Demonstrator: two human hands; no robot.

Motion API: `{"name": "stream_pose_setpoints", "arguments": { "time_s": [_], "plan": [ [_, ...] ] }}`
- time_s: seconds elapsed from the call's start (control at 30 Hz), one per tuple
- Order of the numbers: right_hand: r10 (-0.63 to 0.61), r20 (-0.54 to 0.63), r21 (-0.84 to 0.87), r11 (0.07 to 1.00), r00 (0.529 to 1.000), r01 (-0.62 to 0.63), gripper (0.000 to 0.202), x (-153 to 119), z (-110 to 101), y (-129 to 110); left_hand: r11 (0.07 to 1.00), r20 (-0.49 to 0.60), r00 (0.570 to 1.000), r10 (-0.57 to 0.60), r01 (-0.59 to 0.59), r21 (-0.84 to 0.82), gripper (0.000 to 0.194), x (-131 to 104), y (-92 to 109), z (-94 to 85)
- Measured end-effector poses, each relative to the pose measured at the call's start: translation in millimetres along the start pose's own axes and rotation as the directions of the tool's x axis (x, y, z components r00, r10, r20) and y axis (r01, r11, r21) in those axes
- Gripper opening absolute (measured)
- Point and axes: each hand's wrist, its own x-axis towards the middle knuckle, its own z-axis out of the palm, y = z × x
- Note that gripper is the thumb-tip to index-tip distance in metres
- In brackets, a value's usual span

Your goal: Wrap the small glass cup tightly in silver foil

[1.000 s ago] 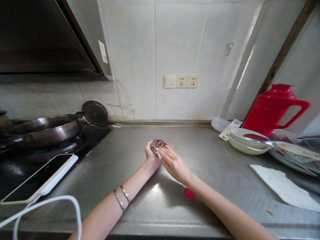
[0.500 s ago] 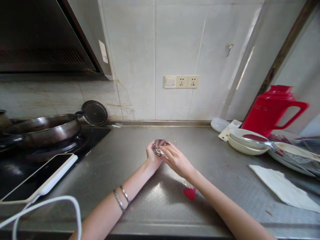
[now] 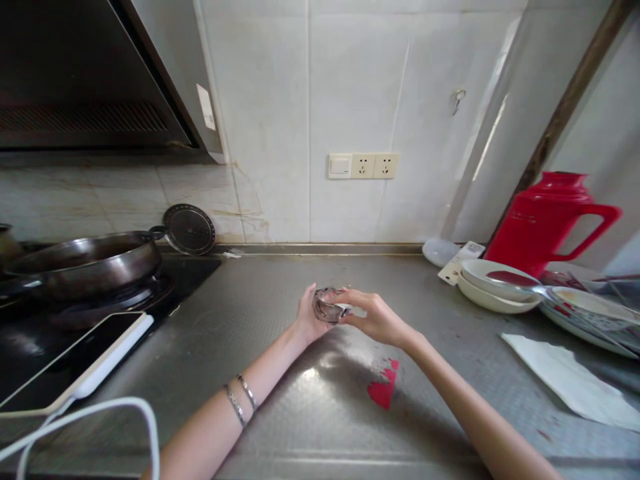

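Observation:
Over the middle of the counter, my left hand (image 3: 307, 321) is closed round the side of a small clear cup (image 3: 330, 305), apparently glass, with a dark rim. My right hand (image 3: 380, 321) grips the same cup from the right, fingers over its top edge and thumb lower down. The cup is tilted and part of its wall is hidden by fingers. Below the hands, a ragged red patch (image 3: 383, 390) shows on the metal counter (image 3: 270, 287).
To the left are a steel pan (image 3: 95, 257) on the stove and a phone (image 3: 75, 360) with a white cable (image 3: 125, 402). On the right stand a red thermos jug (image 3: 543, 223), stacked bowls (image 3: 495, 297), a floral dish (image 3: 595, 310) and a white paper sheet (image 3: 570, 377).
My right hand has shifted right and turned from lying over the cup's top to gripping its right side. The cup has moved slightly right and down, tilting.

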Motion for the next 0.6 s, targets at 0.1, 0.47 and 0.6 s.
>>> {"name": "stream_pose_setpoints", "arguments": {
  "time_s": [0.1, 0.47, 0.6],
  "plan": [
    [0.037, 0.011, 0.015, 0.999, 0.999, -0.037, 0.041, 1, -2, -3, 0.992, 0.047, 0.991, -0.123, 0.122, 0.036, 0.044, 1, 0, -2.6],
    [-0.098, 0.097, -0.165, 0.980, 0.990, 0.113, 0.035, 1, -6, 2, 0.969, -0.255, 0.936, 0.243, -0.248, 0.013, 0.025, 1, -9, 7.9],
    [-0.128, 0.012, -0.272, 0.954, 0.992, 0.126, 0.030, -2, 6, 7, 0.930, -0.298, 0.886, 0.356, -0.367, 0.021, 0.019, 2, -12, 10.4]
  ]
}}
